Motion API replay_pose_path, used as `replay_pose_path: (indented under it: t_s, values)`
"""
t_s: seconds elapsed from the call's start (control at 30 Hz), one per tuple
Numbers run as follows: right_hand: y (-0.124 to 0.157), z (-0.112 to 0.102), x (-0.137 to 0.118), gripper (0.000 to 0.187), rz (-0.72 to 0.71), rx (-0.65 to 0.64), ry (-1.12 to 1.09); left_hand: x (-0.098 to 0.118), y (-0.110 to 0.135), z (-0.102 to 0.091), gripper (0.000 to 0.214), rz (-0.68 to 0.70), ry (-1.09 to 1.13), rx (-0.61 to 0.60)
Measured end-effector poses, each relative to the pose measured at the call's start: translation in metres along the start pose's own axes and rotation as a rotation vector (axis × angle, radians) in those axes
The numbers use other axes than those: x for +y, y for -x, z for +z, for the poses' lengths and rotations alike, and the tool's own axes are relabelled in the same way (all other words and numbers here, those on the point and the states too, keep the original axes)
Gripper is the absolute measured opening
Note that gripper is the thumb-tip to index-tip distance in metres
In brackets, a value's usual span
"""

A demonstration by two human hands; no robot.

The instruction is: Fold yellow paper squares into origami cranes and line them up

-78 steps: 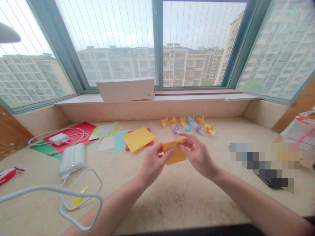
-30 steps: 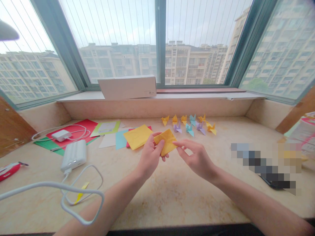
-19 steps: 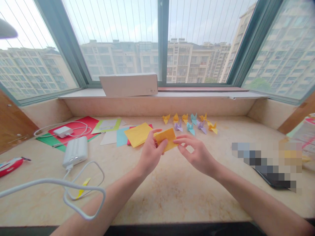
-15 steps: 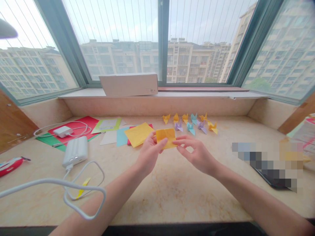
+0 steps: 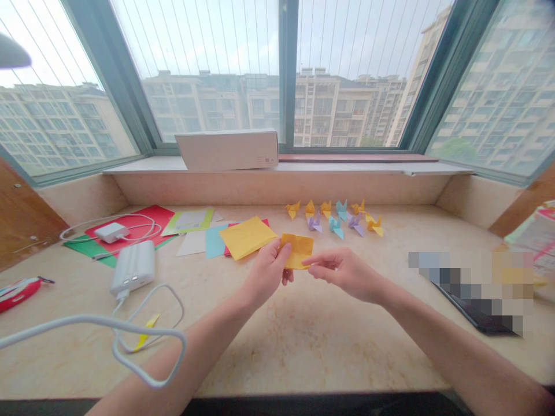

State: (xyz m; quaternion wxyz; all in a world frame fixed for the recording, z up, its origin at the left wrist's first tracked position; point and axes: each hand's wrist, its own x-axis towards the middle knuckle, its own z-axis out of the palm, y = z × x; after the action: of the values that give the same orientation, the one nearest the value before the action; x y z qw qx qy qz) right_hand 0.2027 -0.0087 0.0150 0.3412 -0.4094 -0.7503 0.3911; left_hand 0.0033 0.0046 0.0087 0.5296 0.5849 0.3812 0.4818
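I hold a folded orange paper (image 5: pixel 298 250) just above the marble counter (image 5: pixel 303 335). My left hand (image 5: pixel 265 271) pinches its left edge, thumb on top. My right hand (image 5: pixel 342 271) pinches its lower right edge between thumb and forefinger. A yellow paper stack (image 5: pixel 246 237) lies just left of my left hand, on red and blue sheets. Behind the paper, near the back wall, stand several small folded paper cranes (image 5: pixel 333 216) in orange, blue and purple.
A white power bank (image 5: pixel 132 267) with a looping white cable (image 5: pixel 143 341) lies at the left, beyond it a charger (image 5: pixel 111 232) on red and green sheets. A white box (image 5: pixel 228 149) sits on the window sill. A dark phone (image 5: pixel 472 312) lies at the right.
The orange paper has been turned and shifted a little in my hands. My right hand moved from its top edge to its lower right edge. The view tilted up slightly.
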Motion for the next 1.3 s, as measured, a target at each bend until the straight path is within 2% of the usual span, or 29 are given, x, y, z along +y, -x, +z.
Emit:
replay_pose_path:
  t_s: [0.2,0.37,0.5,0.67,0.83,0.93,1.07,1.3]
  values:
    - [0.0,-0.009,-0.005,0.024,0.061,-0.074,-0.06,-0.002,0.003,0.001,0.029,0.082,-0.21,0.045]
    - [-0.001,-0.014,-0.003,0.022,0.072,-0.144,-0.096,0.0,0.004,0.002,0.028,0.067,-0.209,-0.001]
    - [-0.002,-0.014,0.0,0.019,0.05,-0.132,-0.076,0.0,0.004,0.001,0.027,0.057,-0.192,-0.039]
    - [-0.003,-0.009,0.0,0.02,0.0,-0.027,-0.082,0.001,0.005,0.002,0.027,0.069,-0.163,-0.054]
    - [-0.005,-0.003,0.001,0.019,-0.163,0.279,0.121,-0.001,0.006,0.002,0.026,0.061,-0.124,-0.132]
    - [-0.005,0.001,0.002,0.018,-0.271,0.402,0.206,-0.001,0.007,0.004,0.025,0.064,-0.04,-0.171]
    - [-0.003,0.005,0.002,0.015,-0.379,0.417,0.195,0.005,0.007,0.007,0.028,0.048,0.09,-0.158]
    - [0.0,0.005,0.004,0.011,-0.503,0.392,0.278,0.009,0.006,0.007,0.031,-0.12,0.318,-0.139]
